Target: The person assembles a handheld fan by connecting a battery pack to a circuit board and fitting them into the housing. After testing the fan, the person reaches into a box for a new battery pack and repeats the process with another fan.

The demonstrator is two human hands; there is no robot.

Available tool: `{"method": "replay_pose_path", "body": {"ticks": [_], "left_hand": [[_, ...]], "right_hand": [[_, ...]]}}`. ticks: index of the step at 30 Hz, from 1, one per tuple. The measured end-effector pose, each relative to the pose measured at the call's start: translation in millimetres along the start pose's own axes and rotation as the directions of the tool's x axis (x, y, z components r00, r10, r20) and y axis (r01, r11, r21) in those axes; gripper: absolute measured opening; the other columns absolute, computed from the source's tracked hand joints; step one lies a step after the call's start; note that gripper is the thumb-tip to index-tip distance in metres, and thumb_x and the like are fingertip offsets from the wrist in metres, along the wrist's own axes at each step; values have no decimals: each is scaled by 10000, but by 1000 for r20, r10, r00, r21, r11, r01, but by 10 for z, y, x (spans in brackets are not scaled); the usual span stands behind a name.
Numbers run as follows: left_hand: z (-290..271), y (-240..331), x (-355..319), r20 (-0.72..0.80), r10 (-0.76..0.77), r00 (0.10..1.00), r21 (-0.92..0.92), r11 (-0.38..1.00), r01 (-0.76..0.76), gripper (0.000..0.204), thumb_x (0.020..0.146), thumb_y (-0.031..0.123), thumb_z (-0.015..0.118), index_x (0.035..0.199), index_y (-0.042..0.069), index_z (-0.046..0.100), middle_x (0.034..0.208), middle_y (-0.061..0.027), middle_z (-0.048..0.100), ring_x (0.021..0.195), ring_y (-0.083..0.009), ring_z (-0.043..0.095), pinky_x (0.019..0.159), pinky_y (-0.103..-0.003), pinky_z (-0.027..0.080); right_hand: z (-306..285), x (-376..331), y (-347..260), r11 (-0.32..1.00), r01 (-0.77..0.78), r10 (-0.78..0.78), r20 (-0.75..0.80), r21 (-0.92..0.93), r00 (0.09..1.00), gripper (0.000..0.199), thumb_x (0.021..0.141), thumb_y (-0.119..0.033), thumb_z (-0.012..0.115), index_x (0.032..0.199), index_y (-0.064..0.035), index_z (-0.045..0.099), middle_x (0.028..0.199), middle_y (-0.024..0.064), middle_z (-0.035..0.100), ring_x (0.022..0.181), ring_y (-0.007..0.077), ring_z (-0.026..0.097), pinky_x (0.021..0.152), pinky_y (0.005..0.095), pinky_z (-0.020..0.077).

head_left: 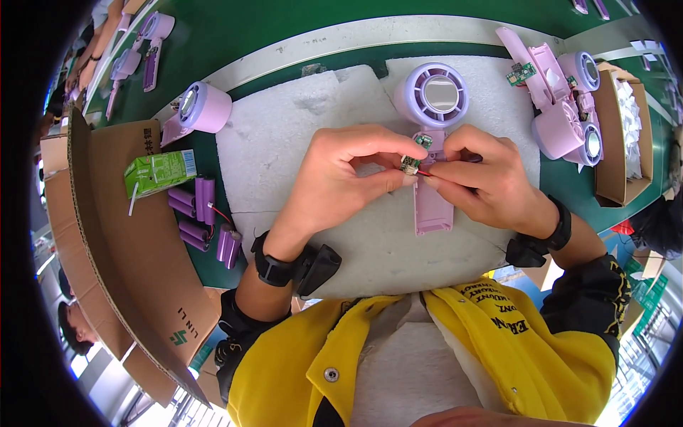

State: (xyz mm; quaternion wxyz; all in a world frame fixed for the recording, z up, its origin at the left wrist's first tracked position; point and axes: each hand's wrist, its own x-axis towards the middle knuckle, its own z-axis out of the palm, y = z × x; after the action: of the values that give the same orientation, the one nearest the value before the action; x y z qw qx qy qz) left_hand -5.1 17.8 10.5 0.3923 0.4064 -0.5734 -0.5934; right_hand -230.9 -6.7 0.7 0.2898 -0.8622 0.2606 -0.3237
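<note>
Circuit board: a small circuit board [409,164] is pinched between the left hand [340,181] and the right hand [484,181], just above the handle of a lilac fan [432,142].
Hands: both clamped on the board and its red wire [424,173].
Surface: white foam pad [284,142] on a green desk [284,28].
Count: about six purple batteries [203,217] and one green carton [158,172] near the desk's left edge.
</note>
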Motion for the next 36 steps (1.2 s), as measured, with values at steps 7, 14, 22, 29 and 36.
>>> {"method": "replay_pose_path", "body": {"ticks": [7,14,22,29,36], "left_hand": [[50,12,42,-18,230,973,234,947,-219,387,730,-110,661,1083,46,697,914,-84,681,759,-166,648,700,-274,548],[124,-22,16,-31,230,973,339,918,-207,415,717,-90,674,1103,61,681,932,-94,682,728,-193,659,664,-283,551],[129,-84,17,-102,227,969,292,938,-189,377,705,-73,702,1063,44,682,914,-90,691,720,-190,679,652,-281,556],[113,-95,8,-124,272,954,315,923,-222,316,697,-62,724,998,33,714,883,-102,702,691,-189,690,629,-271,561],[76,28,-40,-6,179,984,426,890,-160,334,709,-77,706,1021,40,730,910,-110,711,759,-185,694,673,-259,564]], "right_hand": [[3,30,-1,1000,-2,3,-24,25,1000,180,719,-30,779,884,-29,706,863,72,593,592,150,569,493,275,463],[44,49,-128,974,-193,210,-158,117,965,310,717,21,790,1001,-37,677,901,73,630,615,115,591,510,248,486],[27,44,-92,987,-158,155,-165,-2,974,365,701,1,819,1038,-32,681,918,77,654,626,104,614,521,230,504],[22,59,-104,985,-169,164,-177,-14,970,341,696,-18,826,1014,-30,702,893,76,664,655,119,645,539,232,525],[14,30,-117,987,-159,153,-154,-24,976,346,657,-54,845,980,-51,721,863,76,668,663,146,659,540,249,532]]}}
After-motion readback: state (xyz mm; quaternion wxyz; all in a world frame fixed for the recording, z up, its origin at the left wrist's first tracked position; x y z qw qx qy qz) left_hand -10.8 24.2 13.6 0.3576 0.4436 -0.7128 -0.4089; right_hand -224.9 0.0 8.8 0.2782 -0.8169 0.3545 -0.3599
